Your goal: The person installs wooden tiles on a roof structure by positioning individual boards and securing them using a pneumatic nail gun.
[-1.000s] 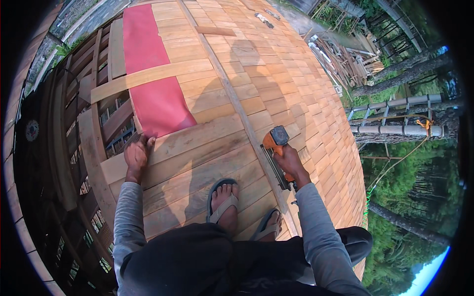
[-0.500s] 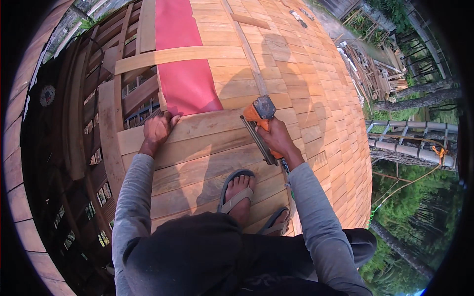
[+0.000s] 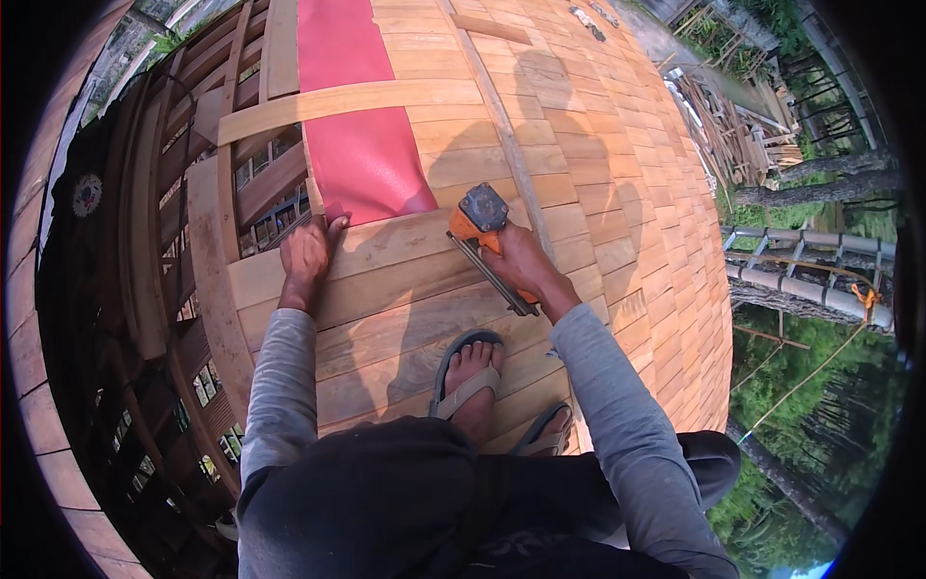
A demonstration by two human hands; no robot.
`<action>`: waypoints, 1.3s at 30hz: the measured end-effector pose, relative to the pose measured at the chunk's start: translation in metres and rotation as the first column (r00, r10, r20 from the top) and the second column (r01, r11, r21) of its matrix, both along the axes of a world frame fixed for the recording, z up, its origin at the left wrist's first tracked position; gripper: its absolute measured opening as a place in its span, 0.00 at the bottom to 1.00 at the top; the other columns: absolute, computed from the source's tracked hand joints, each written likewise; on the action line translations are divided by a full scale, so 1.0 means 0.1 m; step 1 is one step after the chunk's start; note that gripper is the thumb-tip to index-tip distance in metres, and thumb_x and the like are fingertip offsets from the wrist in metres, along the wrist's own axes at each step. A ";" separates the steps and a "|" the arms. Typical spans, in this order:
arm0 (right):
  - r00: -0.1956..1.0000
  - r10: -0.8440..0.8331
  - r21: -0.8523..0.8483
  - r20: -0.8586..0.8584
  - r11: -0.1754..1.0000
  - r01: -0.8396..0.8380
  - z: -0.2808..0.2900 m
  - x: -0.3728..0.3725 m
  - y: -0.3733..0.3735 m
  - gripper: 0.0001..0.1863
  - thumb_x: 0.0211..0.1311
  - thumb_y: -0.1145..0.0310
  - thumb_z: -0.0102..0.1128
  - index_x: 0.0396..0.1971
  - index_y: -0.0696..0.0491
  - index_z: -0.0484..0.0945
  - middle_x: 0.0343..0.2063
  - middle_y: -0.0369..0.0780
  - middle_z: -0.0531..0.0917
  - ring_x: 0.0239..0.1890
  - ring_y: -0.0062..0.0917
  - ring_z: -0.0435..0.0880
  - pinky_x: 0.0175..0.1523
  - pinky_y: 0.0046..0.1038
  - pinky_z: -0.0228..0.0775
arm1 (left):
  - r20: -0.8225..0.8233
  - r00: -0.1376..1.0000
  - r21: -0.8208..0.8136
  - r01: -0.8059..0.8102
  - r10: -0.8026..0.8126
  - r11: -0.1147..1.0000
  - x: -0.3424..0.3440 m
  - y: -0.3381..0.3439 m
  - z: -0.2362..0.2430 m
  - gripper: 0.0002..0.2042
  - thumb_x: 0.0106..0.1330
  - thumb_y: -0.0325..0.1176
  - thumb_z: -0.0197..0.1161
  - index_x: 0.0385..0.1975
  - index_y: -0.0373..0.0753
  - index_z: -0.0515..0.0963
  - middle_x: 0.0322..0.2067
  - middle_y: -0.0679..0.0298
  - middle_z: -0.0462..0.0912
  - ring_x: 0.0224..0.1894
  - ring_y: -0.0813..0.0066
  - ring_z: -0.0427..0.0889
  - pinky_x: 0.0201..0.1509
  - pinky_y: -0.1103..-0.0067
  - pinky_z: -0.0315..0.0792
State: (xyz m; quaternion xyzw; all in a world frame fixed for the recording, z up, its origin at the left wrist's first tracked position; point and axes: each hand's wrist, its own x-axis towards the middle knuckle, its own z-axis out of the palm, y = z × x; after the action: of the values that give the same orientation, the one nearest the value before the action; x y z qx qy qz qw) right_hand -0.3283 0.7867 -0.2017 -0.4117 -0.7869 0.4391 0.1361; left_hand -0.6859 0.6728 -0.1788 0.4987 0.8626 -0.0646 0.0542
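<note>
In my right hand (image 3: pixel 524 267) is an orange nail gun (image 3: pixel 485 210) with a dark head and a long slanted magazine; my fingers wrap its handle. It sits over a wooden board (image 3: pixel 386 243) that runs crosswise in front of my feet. My left hand (image 3: pixel 307 256) is closed on that board near its left end, fingers curled over the edge and thumb by the red sheet. This red sheet (image 3: pixel 362 159) lies lengthwise beyond the board, its near end against or under the board's far edge. What the fingertips press on is hidden.
A loose board (image 3: pixel 347 98) lies across the red sheet. To the left, open framing (image 3: pixel 198 289) has gaps between its timbers. Overlapping wooden shingles (image 3: pixel 617 232) slope away right, crossed by a long batten (image 3: pixel 506 135). Scrap wood (image 3: pixel 743 145) and a ladder (image 3: pixel 820 261) lie beyond.
My right hand has carried the nail gun a little to the left, along the board. The left hand stays on the board's left end, its forearm shifted slightly right.
</note>
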 end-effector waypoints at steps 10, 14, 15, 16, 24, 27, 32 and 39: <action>0.991 -0.018 -0.020 0.133 1.000 0.021 -0.10 0.03 0.01 0.22 0.63 0.68 0.64 0.54 0.63 0.75 0.40 0.61 0.87 0.46 0.61 0.86 0.51 0.53 0.80 | 0.058 0.998 0.059 -0.012 0.008 0.998 -0.17 0.03 0.17 0.31 0.75 0.69 0.50 0.45 0.47 0.87 0.38 0.45 0.90 0.44 0.43 0.90 0.46 0.55 0.82; 0.999 -0.012 -0.011 0.036 1.000 0.012 0.04 0.14 -0.07 0.23 0.64 0.67 0.63 0.55 0.63 0.76 0.40 0.61 0.87 0.47 0.61 0.86 0.51 0.52 0.79 | 0.008 0.997 -0.059 0.080 -0.080 0.995 -0.19 -0.04 0.23 0.37 0.72 0.77 0.42 0.53 0.53 0.87 0.41 0.46 0.91 0.45 0.44 0.91 0.48 0.54 0.83; 0.999 -0.032 -0.037 0.036 0.999 0.033 0.11 0.17 -0.11 0.22 0.64 0.66 0.64 0.54 0.63 0.76 0.40 0.60 0.87 0.47 0.58 0.86 0.52 0.49 0.79 | 0.004 0.999 -0.084 0.054 -0.054 0.995 -0.22 -0.04 0.23 0.37 0.72 0.77 0.43 0.53 0.53 0.87 0.40 0.46 0.91 0.45 0.44 0.91 0.48 0.54 0.83; 0.998 -0.050 -0.071 0.044 0.996 0.053 0.17 0.23 -0.16 0.22 0.65 0.65 0.65 0.54 0.63 0.77 0.41 0.59 0.87 0.47 0.56 0.87 0.54 0.46 0.79 | 0.006 1.000 -0.117 0.028 -0.028 0.993 -0.20 -0.02 0.21 0.37 0.72 0.77 0.43 0.53 0.53 0.87 0.40 0.47 0.91 0.45 0.44 0.91 0.48 0.55 0.83; 0.994 -0.104 -0.115 0.031 0.988 0.107 0.16 0.12 -0.09 0.20 0.65 0.65 0.65 0.50 0.64 0.80 0.39 0.59 0.87 0.45 0.56 0.87 0.52 0.46 0.79 | 0.038 0.991 -0.147 0.132 -0.128 0.980 -0.22 -0.02 0.19 0.36 0.74 0.74 0.43 0.49 0.51 0.89 0.36 0.48 0.91 0.42 0.45 0.91 0.47 0.57 0.84; 0.997 -0.073 -0.100 0.027 0.992 0.075 0.07 0.08 -0.07 0.20 0.66 0.64 0.67 0.50 0.63 0.80 0.39 0.54 0.88 0.43 0.48 0.88 0.52 0.40 0.79 | 0.052 0.987 -0.114 0.157 -0.152 0.981 -0.25 -0.05 0.22 0.36 0.74 0.74 0.43 0.48 0.49 0.89 0.35 0.48 0.91 0.42 0.45 0.91 0.47 0.57 0.84; 0.999 -0.050 -0.238 0.012 0.970 0.051 -0.18 0.14 0.01 0.16 0.68 0.66 0.66 0.47 0.62 0.80 0.30 0.45 0.85 0.31 0.34 0.86 0.40 0.35 0.79 | 0.075 0.981 -0.157 0.188 -0.179 0.969 -0.21 0.02 0.27 0.36 0.75 0.73 0.44 0.42 0.48 0.90 0.34 0.48 0.90 0.41 0.44 0.91 0.46 0.55 0.83; 0.999 -0.029 -0.284 0.034 0.958 0.037 -0.10 0.12 0.02 0.20 0.66 0.63 0.66 0.48 0.65 0.81 0.34 0.55 0.88 0.37 0.53 0.89 0.45 0.44 0.80 | 0.082 0.979 -0.117 0.198 -0.189 0.973 -0.23 -0.03 0.27 0.35 0.75 0.72 0.45 0.38 0.46 0.90 0.34 0.47 0.90 0.40 0.43 0.90 0.45 0.55 0.83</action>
State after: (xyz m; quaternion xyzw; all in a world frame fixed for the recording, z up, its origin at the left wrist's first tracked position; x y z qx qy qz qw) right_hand -0.3162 0.7885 -0.2113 -0.4464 -0.7106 0.5392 0.0710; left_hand -0.7093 0.6701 -0.1520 0.5780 0.8018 -0.1056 0.1089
